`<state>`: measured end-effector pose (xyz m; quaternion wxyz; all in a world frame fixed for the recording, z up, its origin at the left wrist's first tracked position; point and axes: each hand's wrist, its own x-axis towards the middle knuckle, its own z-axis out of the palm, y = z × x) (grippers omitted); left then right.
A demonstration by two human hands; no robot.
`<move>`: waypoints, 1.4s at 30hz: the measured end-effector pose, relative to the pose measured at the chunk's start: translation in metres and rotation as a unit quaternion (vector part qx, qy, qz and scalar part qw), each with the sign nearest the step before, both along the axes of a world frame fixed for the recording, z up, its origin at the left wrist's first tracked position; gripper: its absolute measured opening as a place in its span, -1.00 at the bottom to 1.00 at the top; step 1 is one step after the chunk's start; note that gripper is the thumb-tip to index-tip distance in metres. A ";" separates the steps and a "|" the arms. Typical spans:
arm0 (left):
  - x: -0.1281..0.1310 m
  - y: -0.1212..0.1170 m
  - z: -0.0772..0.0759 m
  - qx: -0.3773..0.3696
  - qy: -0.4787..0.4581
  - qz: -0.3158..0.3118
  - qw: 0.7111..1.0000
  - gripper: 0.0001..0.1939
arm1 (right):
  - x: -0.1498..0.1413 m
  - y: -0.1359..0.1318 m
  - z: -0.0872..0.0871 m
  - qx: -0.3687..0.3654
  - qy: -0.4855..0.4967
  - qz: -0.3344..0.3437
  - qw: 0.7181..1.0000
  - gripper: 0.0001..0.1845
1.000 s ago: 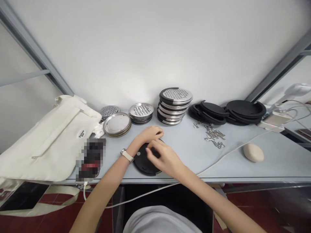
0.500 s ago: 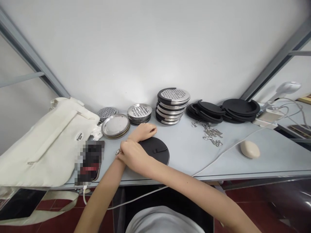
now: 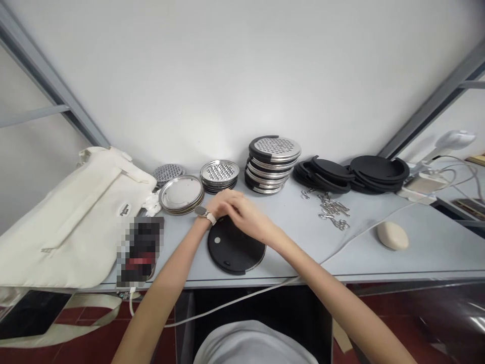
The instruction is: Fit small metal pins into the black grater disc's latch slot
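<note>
A round black disc (image 3: 233, 255) with a thin metal edge lies flat near the table's front. A pale dot and a small slot show on its face. At its far rim my left hand (image 3: 223, 201), with a watch (image 3: 205, 215) on the wrist, has its fingers curled inward, partly behind the other hand. My right hand (image 3: 250, 218) reaches across the disc, and its closed fingers meet the left ones. What lies between the fingers is hidden.
Behind stand stacked round graters (image 3: 273, 164), low grater plates (image 3: 220, 174) and plain metal discs (image 3: 181, 194). Black round holders (image 3: 377, 174) and metal clips (image 3: 333, 206) lie to the right, with a beige rounded object (image 3: 393, 235). A white bag (image 3: 87, 217), phone (image 3: 140, 253) and cable (image 3: 341, 250) also lie there.
My right hand has left the left wrist and moved to the left fingers, uncovering the watch. More of the black disc shows, and it looks turned, with the slot nearer me.
</note>
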<state>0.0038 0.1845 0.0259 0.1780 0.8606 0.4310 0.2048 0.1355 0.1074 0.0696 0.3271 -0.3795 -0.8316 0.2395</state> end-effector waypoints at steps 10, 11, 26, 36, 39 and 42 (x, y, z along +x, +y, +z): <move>0.013 -0.019 0.013 -0.057 0.010 -0.071 0.996 -0.48 | 0.094 -0.017 -0.032 -0.074 0.056 -0.100 0.991 -0.84; 0.014 -0.020 0.013 -0.058 0.013 -0.074 0.995 -0.51 | 0.096 -0.017 -0.035 -0.086 0.054 -0.095 0.990 -0.91; 0.028 -0.033 0.007 0.027 0.126 -0.096 0.987 -0.64 | 0.092 -0.034 -0.048 -0.137 0.105 -0.102 0.980 -0.81; 0.027 -0.034 0.008 0.035 0.193 -0.053 0.979 -0.62 | 0.086 -0.036 -0.061 -0.148 0.086 -0.123 0.978 -0.84; 0.026 -0.033 0.008 0.039 0.203 -0.057 0.977 -0.60 | 0.088 -0.036 -0.061 -0.094 0.076 -0.128 0.984 -0.84; 0.025 -0.031 0.007 0.045 0.211 -0.058 0.975 -0.59 | 0.088 -0.036 -0.060 -0.063 0.064 -0.118 0.989 -0.83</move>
